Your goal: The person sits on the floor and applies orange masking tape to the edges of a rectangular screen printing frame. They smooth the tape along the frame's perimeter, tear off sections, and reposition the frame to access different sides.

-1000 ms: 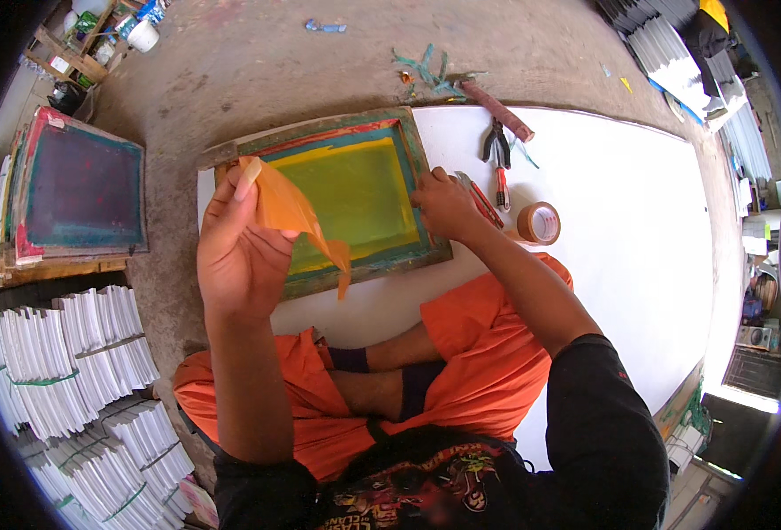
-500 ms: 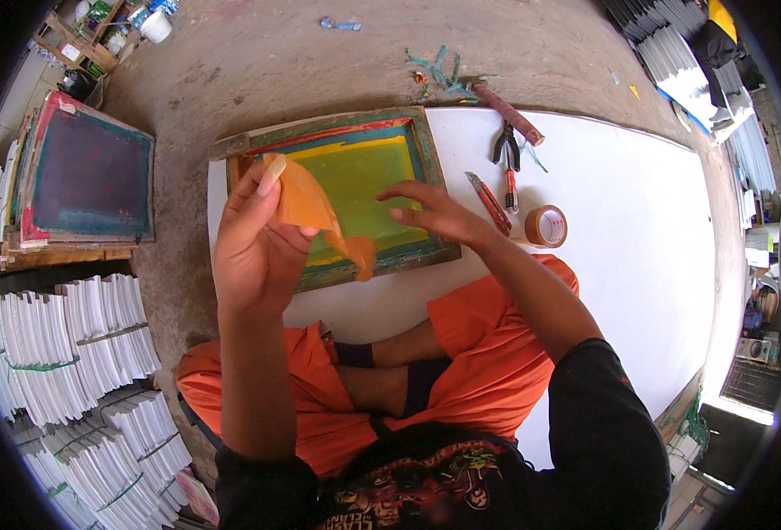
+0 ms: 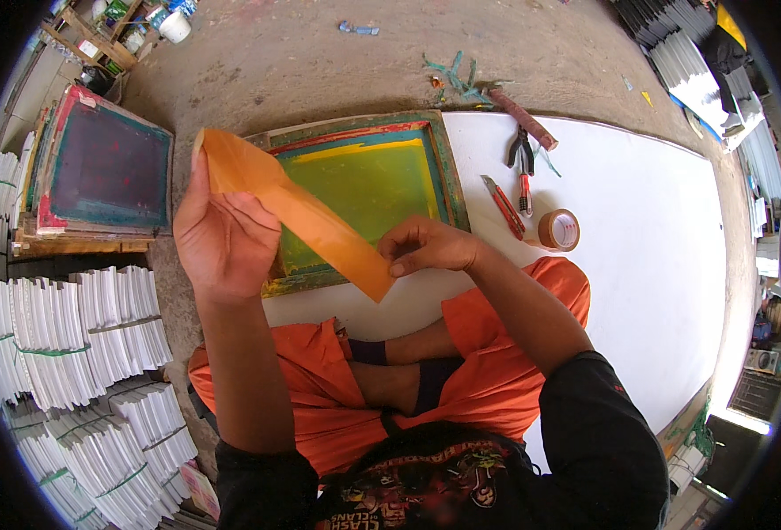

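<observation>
A strip of orange-brown packing tape is stretched slantwise between my hands. Its upper end is gripped by my left hand, the thumb at the tape's edge and the other fingers partly behind it. My right hand pinches the lower end between thumb and fingertips. Beneath the tape lies a wooden-framed printing screen with yellow-green mesh, edged in yellow, teal and red. It rests on a white sheet, partly covered by my left hand and the tape.
Right of the screen lie a red utility knife, black pliers, a red-handled tool, a tape roll and a reddish tube. At left stand more framed screens and bundled paper stacks.
My right hand has taken hold of the tape's loose end and pulled it down. The crumpled strip is now stretched out. My left hand has shifted left.
</observation>
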The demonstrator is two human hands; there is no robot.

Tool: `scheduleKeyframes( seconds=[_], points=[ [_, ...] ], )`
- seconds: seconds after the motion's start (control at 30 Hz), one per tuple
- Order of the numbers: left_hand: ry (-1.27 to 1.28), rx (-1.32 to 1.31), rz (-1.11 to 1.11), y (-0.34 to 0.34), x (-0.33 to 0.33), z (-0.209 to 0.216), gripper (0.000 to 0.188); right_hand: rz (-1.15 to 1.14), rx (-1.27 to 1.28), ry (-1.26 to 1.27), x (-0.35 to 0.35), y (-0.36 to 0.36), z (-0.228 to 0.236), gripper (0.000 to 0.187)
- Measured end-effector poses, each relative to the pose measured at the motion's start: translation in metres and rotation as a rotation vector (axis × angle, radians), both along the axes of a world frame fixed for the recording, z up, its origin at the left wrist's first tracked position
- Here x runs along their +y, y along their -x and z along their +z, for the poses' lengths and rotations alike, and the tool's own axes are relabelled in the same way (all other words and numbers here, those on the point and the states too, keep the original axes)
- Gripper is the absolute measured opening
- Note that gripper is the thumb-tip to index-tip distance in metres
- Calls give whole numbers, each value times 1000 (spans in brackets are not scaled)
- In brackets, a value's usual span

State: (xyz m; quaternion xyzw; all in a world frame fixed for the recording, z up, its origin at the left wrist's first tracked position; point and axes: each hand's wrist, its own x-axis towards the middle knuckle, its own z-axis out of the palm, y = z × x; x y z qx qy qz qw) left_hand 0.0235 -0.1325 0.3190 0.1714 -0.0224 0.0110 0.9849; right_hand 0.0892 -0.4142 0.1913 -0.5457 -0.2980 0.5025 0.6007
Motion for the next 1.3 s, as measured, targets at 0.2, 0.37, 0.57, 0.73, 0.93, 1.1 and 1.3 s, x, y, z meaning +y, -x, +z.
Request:
scheduleKeyframes(
  seconds=[0.2,0.37,0.57,0.73,0.93,1.1,1.3],
  points=[
    [-177,-44,53,2,4,2,27,-272,215,-91,-20,10,-6,23],
    [-396,70,213,11,14,3,22,-320,28,-21,-30,10,11,25],
    [-839,224,331,31,59,-20,17,-309,-292,371,-73,-18,-3,26],
    [-1276,417,408,46,72,-53,12,-509,-261,463,-107,-29,-14,33],
    [-1401,551,258,60,84,-103,16,-614,-178,504,-108,-34,-24,25],
    [-1297,638,149,65,90,-131,21,-640,-101,536,-109,-35,-38,26],
    [-1215,618,164,58,95,-148,18,-744,-120,575,-104,-40,-42,25]
  ],
)
